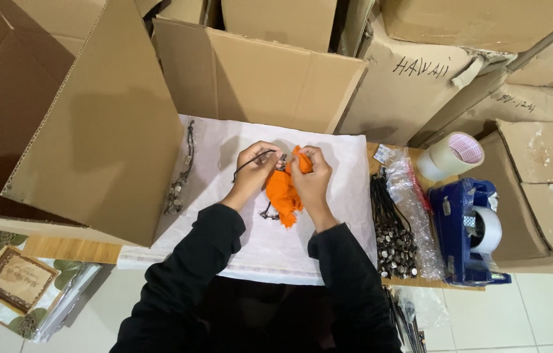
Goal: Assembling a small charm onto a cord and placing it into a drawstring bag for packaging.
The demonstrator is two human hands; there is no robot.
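Black sleeves lead up to your left hand (252, 171) pinching a thin cord necklace (255, 161) and your right hand (313, 175) gripping the orange cloth (283, 193) above the white sheet (342, 163). Soft, light stuff; hold the cord near the beads. More necklaces (392, 229) lie bundled just right.

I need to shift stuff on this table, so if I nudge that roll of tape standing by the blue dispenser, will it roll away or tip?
The roll of tape seems to rest on its flat side, so a nudge would probably slide it, not roll it. It looks wide and squat, so tipping seems unlikely. It sits close to the blue dispenser and a cardboard box, which would likely stop it.
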